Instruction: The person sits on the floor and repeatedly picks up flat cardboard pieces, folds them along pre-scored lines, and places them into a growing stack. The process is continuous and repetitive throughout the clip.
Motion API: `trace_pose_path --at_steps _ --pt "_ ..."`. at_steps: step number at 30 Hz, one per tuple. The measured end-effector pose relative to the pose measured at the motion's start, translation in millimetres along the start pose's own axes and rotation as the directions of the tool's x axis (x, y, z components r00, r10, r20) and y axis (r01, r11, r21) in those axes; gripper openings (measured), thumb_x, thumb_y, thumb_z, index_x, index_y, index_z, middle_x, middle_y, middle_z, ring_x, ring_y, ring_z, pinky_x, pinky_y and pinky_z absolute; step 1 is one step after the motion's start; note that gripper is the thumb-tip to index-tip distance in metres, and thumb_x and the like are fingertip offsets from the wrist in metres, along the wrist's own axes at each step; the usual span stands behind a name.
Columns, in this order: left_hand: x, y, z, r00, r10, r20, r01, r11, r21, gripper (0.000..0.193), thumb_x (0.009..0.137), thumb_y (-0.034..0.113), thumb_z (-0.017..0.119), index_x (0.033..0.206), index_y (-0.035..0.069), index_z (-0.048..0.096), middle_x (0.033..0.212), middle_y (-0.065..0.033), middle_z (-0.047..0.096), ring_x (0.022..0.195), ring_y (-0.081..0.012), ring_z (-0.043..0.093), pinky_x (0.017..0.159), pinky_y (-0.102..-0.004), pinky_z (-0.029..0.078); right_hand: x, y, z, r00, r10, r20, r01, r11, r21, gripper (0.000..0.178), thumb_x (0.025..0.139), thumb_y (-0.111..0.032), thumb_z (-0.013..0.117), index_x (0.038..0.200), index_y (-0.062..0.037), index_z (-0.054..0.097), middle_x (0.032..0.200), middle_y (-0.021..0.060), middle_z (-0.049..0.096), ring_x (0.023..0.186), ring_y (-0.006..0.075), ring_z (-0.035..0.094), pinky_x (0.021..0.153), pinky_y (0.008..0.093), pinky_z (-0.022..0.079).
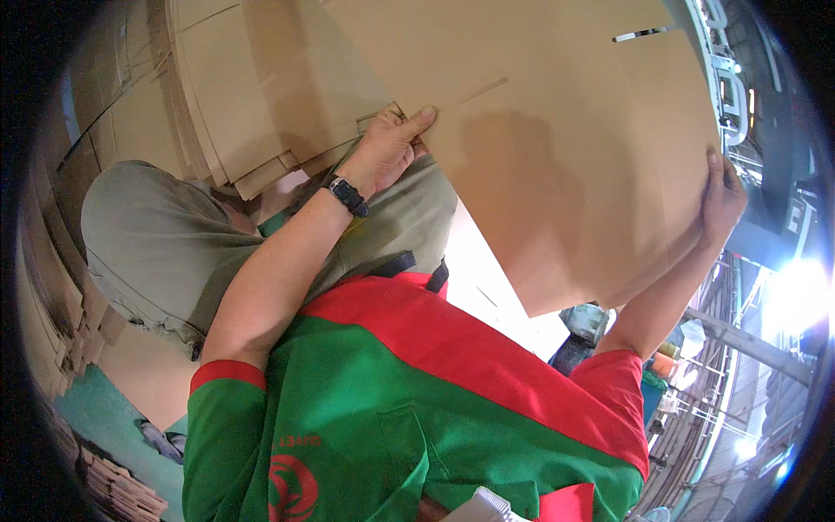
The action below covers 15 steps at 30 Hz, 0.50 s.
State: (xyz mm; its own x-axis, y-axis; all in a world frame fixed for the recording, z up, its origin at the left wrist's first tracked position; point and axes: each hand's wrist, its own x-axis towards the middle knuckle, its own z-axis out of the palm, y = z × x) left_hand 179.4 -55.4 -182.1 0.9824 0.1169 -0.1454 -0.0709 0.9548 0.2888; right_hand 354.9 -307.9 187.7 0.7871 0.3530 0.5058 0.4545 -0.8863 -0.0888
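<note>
I hold a large flat brown cardboard sheet (557,148) up in front of me with both hands. My left hand (387,152), with a black watch on its wrist, grips the sheet's left edge near a slit. At the sheet's right edge my right hand (722,204) is curled around the board. The sheet has a narrow slot near its top right and hides what lies behind it. My green and red shirt (417,409) fills the lower middle.
A stack of flat cardboard sheets (252,96) leans at the upper left, beside my knee in khaki shorts (156,235). More cardboard piles (122,491) lie at the lower left on a green floor. Metal framework and bright lights (757,348) stand at the right.
</note>
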Motion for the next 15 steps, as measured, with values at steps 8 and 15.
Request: trace_pose_path --at_steps 8,15 --pt "2 -7 1 0.997 -0.071 0.001 0.071 0.996 0.049 0.027 0.094 0.018 0.06 0.118 0.004 0.054 0.118 -0.0085 0.063 0.107 -0.0193 0.062 0.093 -0.0373 0.052 -12 27 -6 0.997 0.064 -0.034 -0.062 0.996 0.059 0.04 0.086 -0.033 0.073 0.105 0.0017 0.071 0.087 0.0108 0.07 0.082 0.0129 0.061 0.076 0.0253 0.048" --pt "-2 -13 -1 0.994 -0.103 0.026 0.101 0.993 0.058 0.026 0.094 0.019 0.06 0.116 0.004 0.055 0.117 -0.0086 0.063 0.105 -0.0192 0.063 0.091 -0.0352 0.054 -32 71 -9 0.992 0.119 0.031 -0.12 0.992 0.031 0.042 0.087 -0.035 0.071 0.105 0.0028 0.07 0.087 0.0091 0.07 0.08 0.0126 0.061 0.073 0.0253 0.049"
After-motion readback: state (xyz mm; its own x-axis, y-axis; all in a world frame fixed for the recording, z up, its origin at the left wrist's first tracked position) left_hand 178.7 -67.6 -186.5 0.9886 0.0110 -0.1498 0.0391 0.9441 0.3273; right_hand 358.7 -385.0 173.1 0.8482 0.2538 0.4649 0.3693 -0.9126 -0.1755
